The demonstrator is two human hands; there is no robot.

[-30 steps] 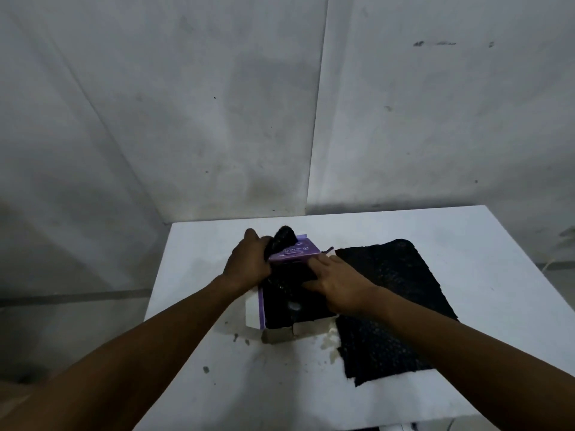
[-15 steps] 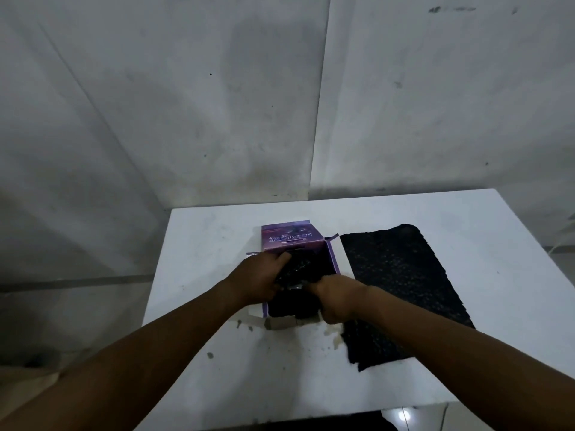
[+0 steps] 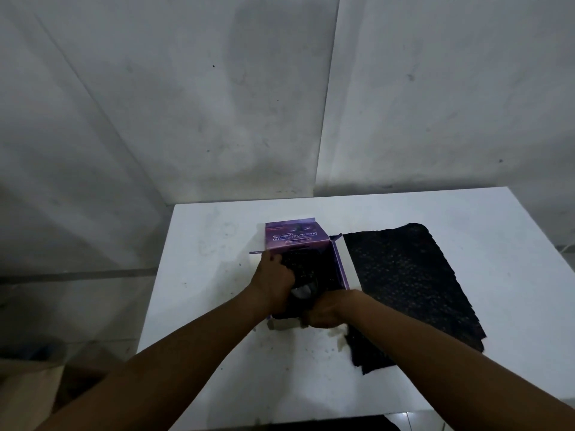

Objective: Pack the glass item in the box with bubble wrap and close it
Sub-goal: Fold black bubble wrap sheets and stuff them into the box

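Note:
A purple box [image 3: 339, 265] stands open on the white table [image 3: 217, 244], its lid flap [image 3: 295, 236] raised at the far side. Black bubble wrap [image 3: 323, 265] fills the inside of the box. A shiny rounded glass item [image 3: 303, 291] shows through the wrap near the front. My left hand [image 3: 273, 283] reaches into the box from the left and grips the wrapped bundle. My right hand [image 3: 329, 309] is curled over the box's near right corner, pressing on the wrap. How much of the glass item lies under the wrap is hidden.
A flat sheet of black bubble wrap [image 3: 410, 290] lies on the table just right of the box. Small dark specks mark the tabletop in front of the box. Grey walls stand close behind the table. A brown cardboard shape [image 3: 28, 390] sits at the lower left, below table level.
The lid flap has swung up and back. Both hands have drawn toward the near end of the box, pushing the wrapped item down inside. The camera has tilted slightly.

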